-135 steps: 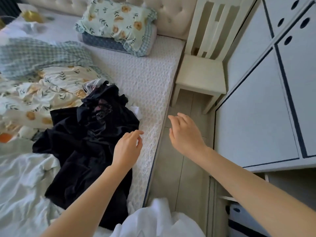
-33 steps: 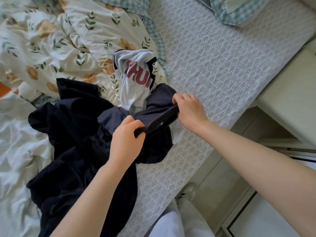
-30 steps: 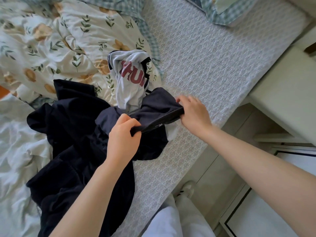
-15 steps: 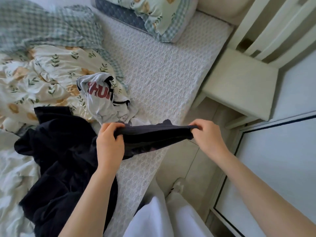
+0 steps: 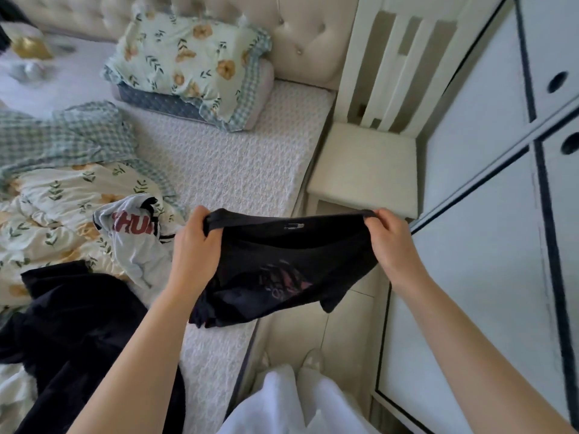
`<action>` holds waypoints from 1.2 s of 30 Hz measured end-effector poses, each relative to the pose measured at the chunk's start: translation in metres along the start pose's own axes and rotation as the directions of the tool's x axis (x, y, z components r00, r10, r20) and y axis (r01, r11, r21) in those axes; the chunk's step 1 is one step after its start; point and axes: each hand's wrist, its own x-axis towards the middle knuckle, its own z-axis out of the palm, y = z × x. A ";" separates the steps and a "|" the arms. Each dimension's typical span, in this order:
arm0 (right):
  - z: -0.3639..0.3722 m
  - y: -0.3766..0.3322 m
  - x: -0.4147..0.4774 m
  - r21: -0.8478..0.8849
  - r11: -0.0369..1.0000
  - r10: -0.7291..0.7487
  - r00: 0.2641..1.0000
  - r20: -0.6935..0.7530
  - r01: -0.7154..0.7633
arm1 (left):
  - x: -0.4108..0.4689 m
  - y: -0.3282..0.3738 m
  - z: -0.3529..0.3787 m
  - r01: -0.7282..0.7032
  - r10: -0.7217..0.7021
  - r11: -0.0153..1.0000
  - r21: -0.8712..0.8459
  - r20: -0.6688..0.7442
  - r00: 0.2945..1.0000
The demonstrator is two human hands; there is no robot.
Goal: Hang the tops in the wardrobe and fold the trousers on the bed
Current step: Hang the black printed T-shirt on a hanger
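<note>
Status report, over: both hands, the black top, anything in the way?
Left hand, right hand: each grips the upper edge of the black top. Top held up, spread above bed edge. Wardrobe doors shut.

The left hand [image 5: 197,245] and right hand [image 5: 391,242] pinch the 2 top corners of a black top [image 5: 291,264], held spread above the bed [image 5: 238,164] edge, beside a white printed shirt [image 5: 134,242] and dark clothes [image 5: 78,333].

Floor strip [image 5: 344,333] open btw bed [image 5: 238,158] & wardrobe [image 5: 476,277]; chair [image 5: 366,164] blocks far end.
</note>
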 end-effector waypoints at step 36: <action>-0.134 -0.007 -0.091 -0.246 0.941 -0.047 0.627 -0.778 -0.234 | 0.120 0.207 0.118 -0.584 0.478 0.803 -0.118 0.712 0.514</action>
